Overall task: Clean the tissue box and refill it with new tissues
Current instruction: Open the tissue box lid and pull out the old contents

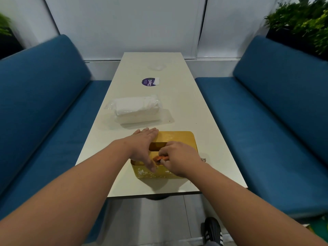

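Yellow tissue box [177, 137] near the front edge of the white bench [191, 96], left hand [142, 148] flat and open on its top, right hand [179, 158] pinching a small orange cloth [160, 158] against the box, pack of new tissues [136, 108] just behind

tissue box [177, 137] at table's [195, 107] near end, tissue pack [136, 108] behind it, sticker [149, 82] farther back

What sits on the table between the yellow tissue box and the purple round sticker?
The wrapped pack of new tissues, seen in the head view, lies between the yellow tissue box and the purple round sticker.
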Action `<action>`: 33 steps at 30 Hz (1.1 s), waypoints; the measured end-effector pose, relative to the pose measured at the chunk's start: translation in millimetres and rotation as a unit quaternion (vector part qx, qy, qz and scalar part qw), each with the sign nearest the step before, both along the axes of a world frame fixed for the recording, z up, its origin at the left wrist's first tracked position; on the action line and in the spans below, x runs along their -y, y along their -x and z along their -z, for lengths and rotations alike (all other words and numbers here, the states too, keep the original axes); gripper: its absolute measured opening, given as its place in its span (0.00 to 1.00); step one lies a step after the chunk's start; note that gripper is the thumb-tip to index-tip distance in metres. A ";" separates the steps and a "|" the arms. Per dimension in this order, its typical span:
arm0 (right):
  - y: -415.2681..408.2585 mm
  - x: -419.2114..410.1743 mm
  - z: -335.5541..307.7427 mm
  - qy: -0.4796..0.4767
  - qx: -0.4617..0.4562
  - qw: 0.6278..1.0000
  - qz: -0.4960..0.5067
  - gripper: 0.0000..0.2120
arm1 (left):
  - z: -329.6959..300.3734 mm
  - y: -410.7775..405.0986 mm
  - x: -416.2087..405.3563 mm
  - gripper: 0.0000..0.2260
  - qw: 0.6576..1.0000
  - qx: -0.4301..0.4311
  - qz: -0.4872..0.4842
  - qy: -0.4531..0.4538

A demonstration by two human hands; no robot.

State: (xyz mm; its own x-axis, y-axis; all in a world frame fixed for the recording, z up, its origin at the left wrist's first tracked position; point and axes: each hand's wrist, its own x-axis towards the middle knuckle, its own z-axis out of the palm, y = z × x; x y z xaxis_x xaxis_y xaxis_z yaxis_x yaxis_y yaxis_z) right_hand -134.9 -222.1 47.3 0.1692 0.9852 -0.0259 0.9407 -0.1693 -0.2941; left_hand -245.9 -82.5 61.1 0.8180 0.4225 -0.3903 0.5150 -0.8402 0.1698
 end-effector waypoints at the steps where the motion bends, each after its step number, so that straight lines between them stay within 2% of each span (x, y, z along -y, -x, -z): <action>1: -3.4 1.6 -0.6 0.004 -0.006 1.000 0.005 0.09 | -0.1 0.3 -0.4 0.61 1.000 0.000 -0.001 0.002; 6: -31.9 18.3 -3.1 0.041 0.002 0.998 0.048 0.11 | -6.7 0.3 3.7 0.61 1.000 0.002 -0.011 0.020; 12: 2.9 -3.8 2.8 -0.001 -0.001 1.000 -0.002 0.09 | -4.8 -0.8 2.5 0.61 1.000 -0.006 -0.005 -0.001; 23: -82.0 27.5 -2.7 0.019 0.013 0.991 0.131 0.12 | -7.2 -9.1 6.2 0.63 0.999 -0.033 -0.025 -0.002; 29: -74.2 22.2 -2.1 0.026 -0.001 0.996 0.083 0.12 | -8.1 -10.9 4.4 0.63 0.999 -0.044 -0.023 -0.004; 33: -89.0 10.9 -4.1 0.005 0.010 0.992 0.125 0.13 | -9.0 -11.1 5.6 0.62 0.999 -0.043 -0.025 -0.004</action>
State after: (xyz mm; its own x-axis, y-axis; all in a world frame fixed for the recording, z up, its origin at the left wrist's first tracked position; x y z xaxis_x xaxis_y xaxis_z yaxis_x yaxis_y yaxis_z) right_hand -45.9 -233.0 51.4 0.4082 0.9124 -0.0295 0.8749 -0.4002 -0.2726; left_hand -234.8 -88.2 70.1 0.7589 0.4660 -0.4549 0.5693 -0.8139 0.1159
